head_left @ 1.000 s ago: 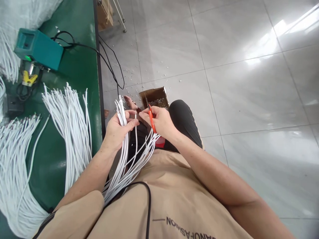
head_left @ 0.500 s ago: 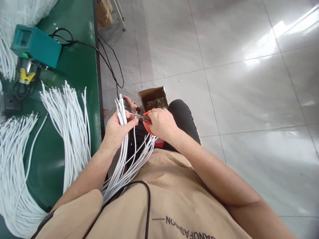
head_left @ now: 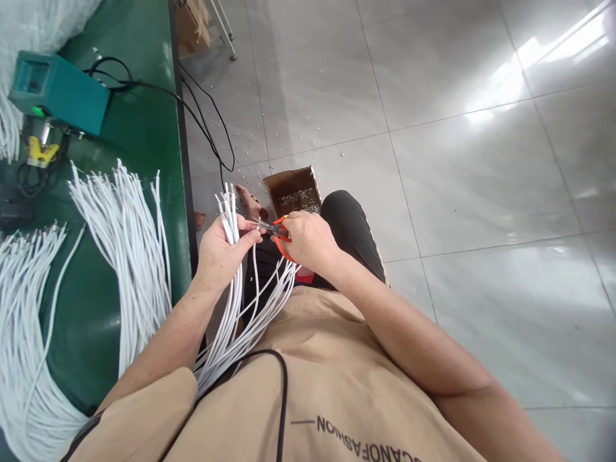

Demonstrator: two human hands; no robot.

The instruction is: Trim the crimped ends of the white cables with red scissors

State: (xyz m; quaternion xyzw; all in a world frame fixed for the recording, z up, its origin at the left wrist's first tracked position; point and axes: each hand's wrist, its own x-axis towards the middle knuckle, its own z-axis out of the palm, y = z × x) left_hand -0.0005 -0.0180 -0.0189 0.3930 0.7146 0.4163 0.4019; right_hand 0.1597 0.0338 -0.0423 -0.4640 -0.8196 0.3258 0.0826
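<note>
My left hand (head_left: 220, 251) is closed around a bunch of white cables (head_left: 234, 292), their cut ends sticking up above the fingers. Its thumb and index finger pinch the end of one cable (head_left: 256, 273) apart from the bunch. My right hand (head_left: 310, 239) grips red-handled pliers (head_left: 282, 248); their metal jaws reach left to that cable end at my left fingertips. Whether the jaws are closed on it is too small to tell. More loose white cables (head_left: 276, 301) run over my lap below the pliers.
On the green table (head_left: 108, 301) at left lie two large cable bundles (head_left: 132, 256) (head_left: 24, 333) and a teal device (head_left: 65, 93) with a black cord. An open cardboard box (head_left: 292, 187) with small white bits stands on the floor, beside my knee. Scraps lie around it.
The whole view has shifted slightly, so the table and device sit further left. Both hands keep their holds, with the pliers still at the single cable's end.
</note>
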